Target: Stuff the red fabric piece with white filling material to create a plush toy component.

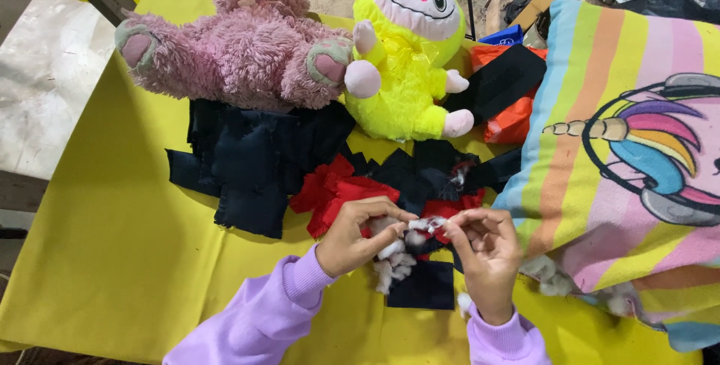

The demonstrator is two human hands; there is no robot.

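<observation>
Your left hand and right hand each pinch the white fluff, low in the middle. You pinch it from both sides, as if to pull it apart.

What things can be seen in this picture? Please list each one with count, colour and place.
Plush bear: 1, pink, far left.
Plush monster: 1, neon yellow, far centre.
Cushion: 1, striped, unicorn picture, right.
Fabric pieces: several, navy, centre left.
Red fabric: some pieces, centre.
Orange item: 1, behind the cushion.
Stuffing tufts: several, white, under the hands.
Table cover: 1, yellow.
Left hand: pinching stuffing, lilac sleeve.
Right hand: pinching stuffing, lilac sleeve.
</observation>
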